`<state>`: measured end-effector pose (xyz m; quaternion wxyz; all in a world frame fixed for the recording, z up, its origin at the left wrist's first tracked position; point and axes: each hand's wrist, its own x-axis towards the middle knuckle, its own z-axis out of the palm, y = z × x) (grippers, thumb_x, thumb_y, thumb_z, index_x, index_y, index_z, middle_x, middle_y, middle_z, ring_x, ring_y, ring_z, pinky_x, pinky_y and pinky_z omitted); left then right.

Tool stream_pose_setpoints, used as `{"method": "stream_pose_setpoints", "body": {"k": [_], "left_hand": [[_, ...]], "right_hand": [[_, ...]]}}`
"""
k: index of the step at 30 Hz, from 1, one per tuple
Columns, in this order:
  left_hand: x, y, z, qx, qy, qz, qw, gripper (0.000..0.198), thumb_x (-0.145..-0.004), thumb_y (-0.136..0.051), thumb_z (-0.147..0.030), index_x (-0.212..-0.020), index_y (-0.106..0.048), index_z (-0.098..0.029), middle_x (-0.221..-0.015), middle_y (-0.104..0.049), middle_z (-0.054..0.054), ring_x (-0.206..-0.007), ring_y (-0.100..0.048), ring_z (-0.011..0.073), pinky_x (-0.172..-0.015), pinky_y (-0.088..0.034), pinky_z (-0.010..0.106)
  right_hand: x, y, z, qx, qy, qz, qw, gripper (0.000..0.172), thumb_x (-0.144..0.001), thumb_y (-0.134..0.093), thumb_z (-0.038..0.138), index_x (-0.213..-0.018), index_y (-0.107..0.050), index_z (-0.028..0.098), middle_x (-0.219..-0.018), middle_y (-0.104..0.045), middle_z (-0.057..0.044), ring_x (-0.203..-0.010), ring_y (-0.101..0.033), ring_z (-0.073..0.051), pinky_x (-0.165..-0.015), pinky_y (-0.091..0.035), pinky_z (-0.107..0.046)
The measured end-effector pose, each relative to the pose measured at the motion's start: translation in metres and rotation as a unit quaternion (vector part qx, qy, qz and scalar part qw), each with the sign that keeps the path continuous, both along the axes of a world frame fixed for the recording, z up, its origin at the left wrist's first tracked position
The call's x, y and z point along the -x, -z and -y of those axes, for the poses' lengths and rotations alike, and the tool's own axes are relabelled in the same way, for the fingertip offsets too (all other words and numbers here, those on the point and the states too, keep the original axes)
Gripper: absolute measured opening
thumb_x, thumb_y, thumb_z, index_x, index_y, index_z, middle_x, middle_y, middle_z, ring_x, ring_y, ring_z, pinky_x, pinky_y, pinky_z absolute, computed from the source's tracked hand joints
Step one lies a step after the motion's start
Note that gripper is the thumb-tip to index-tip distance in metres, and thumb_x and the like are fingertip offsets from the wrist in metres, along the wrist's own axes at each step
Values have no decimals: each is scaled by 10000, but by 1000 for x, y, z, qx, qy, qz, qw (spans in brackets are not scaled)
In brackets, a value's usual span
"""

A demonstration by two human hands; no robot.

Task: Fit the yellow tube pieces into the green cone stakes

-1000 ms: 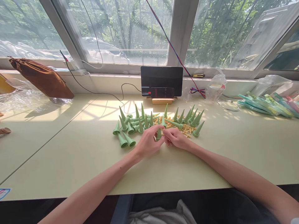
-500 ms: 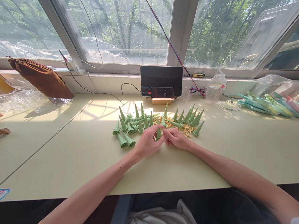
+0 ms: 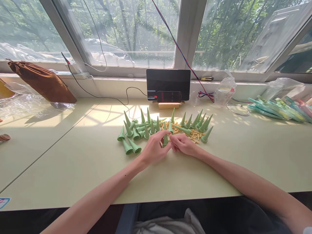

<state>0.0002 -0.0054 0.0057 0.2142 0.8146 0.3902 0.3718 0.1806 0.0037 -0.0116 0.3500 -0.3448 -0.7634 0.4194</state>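
Note:
My left hand (image 3: 154, 146) curves its thumb and fingers around a green plastic cone spike (image 3: 165, 139), which stands point up. Against its fingertips, my right hand (image 3: 184, 144) is closed in a pinch; what it holds is mostly hidden, with only a hint of something small and yellowish at the fingertips. Just beyond the hands lies a heap of small tan plastic pegs (image 3: 195, 134). Several more green cone spikes (image 3: 205, 136) stand upright around the heap. On the left, other green spikes (image 3: 134, 146) lie on their sides with hollow ends facing me.
A black tablet (image 3: 168, 79) and a phone (image 3: 169, 96) lean on a stand at the back. To the left sits a brown drawstring bag (image 3: 44, 83) by clear plastic wrap. Green and yellow packets (image 3: 275, 109) lie at the right. Cables cross the table's back.

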Motion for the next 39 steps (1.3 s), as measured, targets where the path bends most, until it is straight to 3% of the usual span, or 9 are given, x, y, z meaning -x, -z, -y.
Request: {"method": "stream_pose_setpoints", "body": {"k": [5, 13, 22, 33, 39], "left_hand": [[0, -2, 0, -13, -2, 3, 1000, 227, -848, -563, -226, -1070, -604, -199, -884, -648, 19, -603, -458, 96, -554, -461, 231], [-1, 0, -1, -6, -7, 9, 1000, 211, -861, -559, -266, -1055, -604, -196, -863, -636, 20, -620, -488, 104, -542, -474, 222], [1, -2, -1, -4, -16, 1, 1000, 224, -865, -560, -275, -1075, -597, -207, -884, -642, 20, -634, -486, 107, -548, -480, 221], [2, -9, 0, 44, 23, 19, 999, 302, -845, -597, -321, -1119, -579, -194, -1013, -635, 63, -721, -560, 126, -537, -521, 218], [2, -6, 0, 45, 27, 16, 998, 273, -857, -589, -311, -1106, -579, -198, -974, -613, 49, -647, -504, 101, -524, -510, 216]], "right_hand": [[-1, -4, 1, -20, 3, -4, 1000, 497, -1009, -363, 479, -669, -542, 164, -534, -498, 29, -492, -470, -96, -557, -394, -233], [1, 1, 1, -4, 4, -23, 1000, 538, -1012, -334, 484, -580, -439, 180, -532, -494, 18, -484, -475, -97, -546, -398, -242], [0, -4, 3, -24, 22, -18, 999, 462, -1010, -363, 464, -668, -490, 180, -573, -506, 20, -515, -467, -101, -541, -386, -241], [1, 2, 2, -35, 65, -27, 997, 517, -995, -350, 527, -606, -410, 192, -514, -455, 28, -478, -430, -102, -504, -359, -249], [2, 3, 1, -31, 79, -32, 996, 559, -985, -349, 553, -555, -374, 197, -482, -400, 29, -457, -382, -101, -474, -327, -253]]}}
